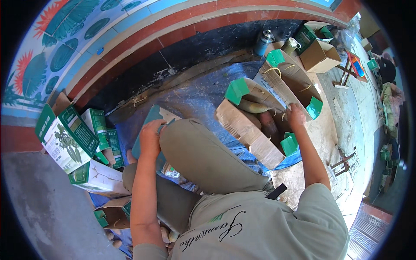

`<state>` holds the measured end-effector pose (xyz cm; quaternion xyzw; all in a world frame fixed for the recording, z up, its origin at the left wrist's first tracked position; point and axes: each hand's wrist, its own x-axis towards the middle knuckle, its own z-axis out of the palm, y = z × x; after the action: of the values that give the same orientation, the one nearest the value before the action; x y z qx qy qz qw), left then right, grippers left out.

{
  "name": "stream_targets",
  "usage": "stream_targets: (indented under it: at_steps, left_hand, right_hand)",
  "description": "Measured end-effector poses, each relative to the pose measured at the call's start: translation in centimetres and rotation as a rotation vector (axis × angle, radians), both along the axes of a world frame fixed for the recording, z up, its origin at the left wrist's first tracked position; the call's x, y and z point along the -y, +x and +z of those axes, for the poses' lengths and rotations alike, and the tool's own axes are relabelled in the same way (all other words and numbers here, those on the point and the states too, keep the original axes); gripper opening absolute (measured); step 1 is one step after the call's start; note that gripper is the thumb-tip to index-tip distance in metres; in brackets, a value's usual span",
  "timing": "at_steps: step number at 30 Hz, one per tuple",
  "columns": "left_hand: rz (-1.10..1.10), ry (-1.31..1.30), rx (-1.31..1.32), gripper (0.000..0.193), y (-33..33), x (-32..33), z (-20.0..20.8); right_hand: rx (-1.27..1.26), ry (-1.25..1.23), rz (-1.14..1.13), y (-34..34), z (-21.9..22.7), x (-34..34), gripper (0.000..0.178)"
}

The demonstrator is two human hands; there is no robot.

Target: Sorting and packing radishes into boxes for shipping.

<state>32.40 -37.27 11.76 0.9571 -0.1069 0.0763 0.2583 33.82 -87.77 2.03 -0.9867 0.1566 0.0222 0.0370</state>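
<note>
My right hand (296,117) is at the rim of an open cardboard box (255,134) with green flaps, its fingers bent over the edge. Inside lie a long pale-green vegetable (252,106), perhaps a radish, and a reddish, thick, root-like one (268,125). A second open cardboard box (292,78) stands against it on the far side, its inside in shadow. Beside my bent knee, my left hand (151,135) curls over the edge of a teal box (151,113). My leg hides much of that box.
Green-and-white cartons (67,138) are stacked at the left. A blue tarp (195,97) covers the ground in front of me. Along the wall stand a blue flask (263,42), a pale-green jug (290,45) and a brown carton (320,57). Small folding stools (344,162) are at the right.
</note>
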Motion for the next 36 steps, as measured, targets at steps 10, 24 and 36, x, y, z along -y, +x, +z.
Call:
stream_targets:
  at_steps: [10,24,36]
  left_hand:
    - [0.262,-0.071,0.046,0.010,-1.8,-2.1,0.8]
    - [0.251,-0.138,0.125,0.010,-3.4,-3.5,2.1]
    - [0.241,-0.144,0.181,0.009,-4.6,-4.0,2.8]
  right_hand:
    - [0.168,0.320,0.496,0.7,0.3,-16.8,0.040]
    - [-0.421,0.320,0.362,2.4,-4.8,-14.6,0.055]
    - [-0.401,0.319,0.278,-1.8,-7.8,-9.7,0.064]
